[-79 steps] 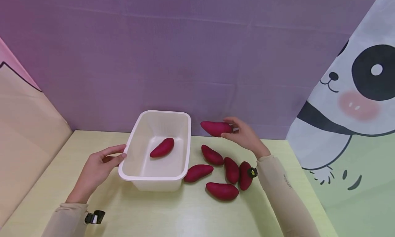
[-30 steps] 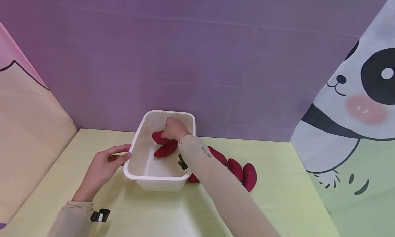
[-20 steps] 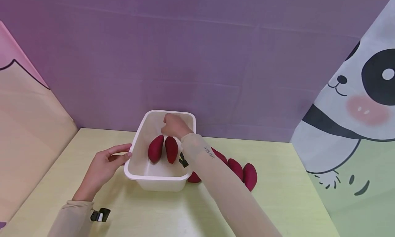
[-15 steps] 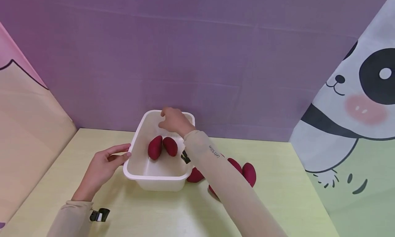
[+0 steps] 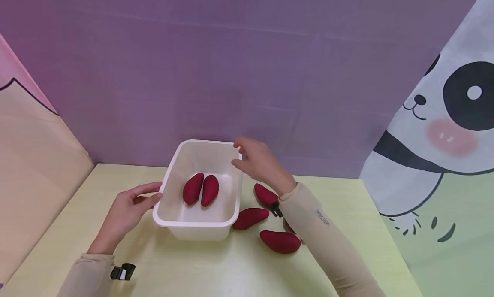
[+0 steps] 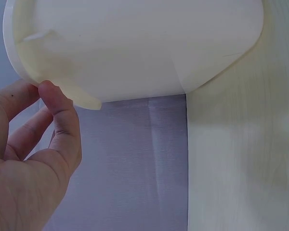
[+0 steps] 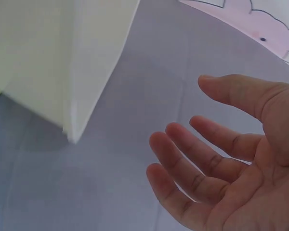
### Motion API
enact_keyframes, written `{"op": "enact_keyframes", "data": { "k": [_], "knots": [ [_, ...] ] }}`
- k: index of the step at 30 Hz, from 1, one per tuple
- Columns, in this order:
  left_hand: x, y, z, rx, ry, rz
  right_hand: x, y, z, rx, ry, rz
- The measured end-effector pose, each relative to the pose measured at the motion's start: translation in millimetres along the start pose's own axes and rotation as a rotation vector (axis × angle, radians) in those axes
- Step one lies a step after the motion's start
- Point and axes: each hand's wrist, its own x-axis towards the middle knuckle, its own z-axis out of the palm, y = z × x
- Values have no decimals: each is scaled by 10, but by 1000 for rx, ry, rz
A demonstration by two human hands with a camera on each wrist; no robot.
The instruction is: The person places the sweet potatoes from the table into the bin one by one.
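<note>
My left hand [image 5: 125,211] pinches the left rim of a white plastic bin [image 5: 197,223] between thumb and fingers; the left wrist view shows the thumb tip [image 6: 47,87] right at the rim. Two dark red sweet potatoes, a left one [image 5: 193,189] and a right one [image 5: 210,190], lie side by side on the bin's floor. Over the bin's right rim hovers my right hand [image 5: 260,162], its fingers relaxed and spread from the thumb. Nothing is in that hand in the right wrist view, where the palm [image 7: 260,192] faces the camera.
Right of the bin, several sweet potatoes lie on the pale wooden table [image 5: 185,267]: one against the bin [image 5: 251,218], one nearer the front [image 5: 280,241], one farther back [image 5: 264,195]. My right sleeve [image 5: 324,232] hides others. A purple cloth [image 5: 247,74] hangs behind.
My right hand has carried a sweet potato from the right into the bin and let go, then drawn back rightward. The first sweet potato has turned. My left hand has stayed at the rim.
</note>
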Motion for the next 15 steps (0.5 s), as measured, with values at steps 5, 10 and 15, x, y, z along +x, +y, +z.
{"op": "enact_keyframes", "data": {
  "k": [5,10,15],
  "knots": [
    [1,-1,-13,6,1,5,-464,194,-138,5,76,6],
    [10,-11,-35,-7,-2,3,-936,422,-174,-71,134,75],
    [16,-40,-44,-45,-11,-10,-1334,673,-157,-95,196,126]
  ]
}}
